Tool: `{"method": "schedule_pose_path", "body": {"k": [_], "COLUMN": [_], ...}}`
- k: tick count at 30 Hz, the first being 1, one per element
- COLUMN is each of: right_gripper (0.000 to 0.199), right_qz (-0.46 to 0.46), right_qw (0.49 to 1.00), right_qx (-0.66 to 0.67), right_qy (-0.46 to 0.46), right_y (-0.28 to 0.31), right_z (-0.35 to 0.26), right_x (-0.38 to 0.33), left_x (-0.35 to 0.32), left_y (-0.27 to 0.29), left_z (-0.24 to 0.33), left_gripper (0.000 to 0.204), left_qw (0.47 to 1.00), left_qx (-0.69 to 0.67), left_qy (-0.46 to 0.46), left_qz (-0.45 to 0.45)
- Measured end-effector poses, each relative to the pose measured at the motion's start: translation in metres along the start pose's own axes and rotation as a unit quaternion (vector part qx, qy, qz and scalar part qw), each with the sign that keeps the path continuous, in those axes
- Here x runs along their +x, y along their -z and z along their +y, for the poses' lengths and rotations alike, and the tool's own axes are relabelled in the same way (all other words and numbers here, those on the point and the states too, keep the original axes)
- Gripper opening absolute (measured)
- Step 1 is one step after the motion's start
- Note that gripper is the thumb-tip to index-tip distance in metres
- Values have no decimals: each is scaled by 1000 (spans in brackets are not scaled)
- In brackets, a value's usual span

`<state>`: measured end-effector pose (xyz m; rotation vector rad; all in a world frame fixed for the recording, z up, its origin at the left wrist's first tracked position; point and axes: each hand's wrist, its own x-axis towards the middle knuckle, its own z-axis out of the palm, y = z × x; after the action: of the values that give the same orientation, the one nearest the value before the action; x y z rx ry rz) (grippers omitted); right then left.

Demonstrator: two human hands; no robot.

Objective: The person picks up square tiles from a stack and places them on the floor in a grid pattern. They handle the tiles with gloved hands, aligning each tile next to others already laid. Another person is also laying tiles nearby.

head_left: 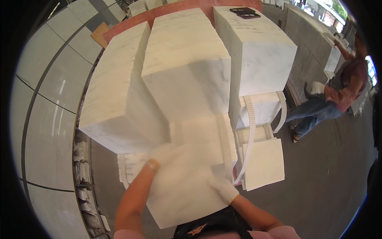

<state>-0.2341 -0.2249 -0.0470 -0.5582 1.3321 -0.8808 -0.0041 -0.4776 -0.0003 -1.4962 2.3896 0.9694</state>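
Note:
A white, grey-veined marble tile (pixel 187 195) is tilted in front of my body, its lower edge close to my black apron (pixel 215 225). My right hand (pixel 225 190), in a white glove, grips the tile's right edge, fingers partly hidden. At the upper left edge lies my gloved left hand (pixel 167 155), smeared by motion, so its fingers do not show clearly. Just beyond the tile is a low stack of similar tiles (pixel 227 135). Behind it rises a tall middle stack (pixel 191 79), with a left stack (pixel 115 91) beside it.
A right stack (pixel 266 59) carries a dark, flat, framed object (pixel 244 12). Below stand smaller stone pieces, a curved pale strip (pixel 249 135) and leaning square tiles (pixel 264 163). Large panels (pixel 47 119) line the left side. A co-worker (pixel 334 91) bends by a long stone stack (pixel 306 47).

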Motion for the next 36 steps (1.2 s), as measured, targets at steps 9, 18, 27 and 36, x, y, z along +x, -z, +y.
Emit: {"method": "schedule_pose_path", "body": {"k": [9,18,27,36], "right_gripper": [46,51,68,77], "right_qz": [118,162,141,224], "right_qw": [987,983,821,861], "right_qx": [91,68,-553,-256], "right_qy": [65,50,-39,378], "right_y": [109,114,120,95], "right_z": [-18,-21,-134,-299], "right_x": [39,78,81,158], "left_x": [155,144,76,81], "left_y": [-30,-12,85,162], "left_z": [105,119,88,135], "left_gripper": [50,37,69,81], "left_qw": [984,943,797,780], "left_qx": [-68,160,-237,-330], "left_qy": [-163,-216,76,48], "left_qz": [35,196,550,529]}}
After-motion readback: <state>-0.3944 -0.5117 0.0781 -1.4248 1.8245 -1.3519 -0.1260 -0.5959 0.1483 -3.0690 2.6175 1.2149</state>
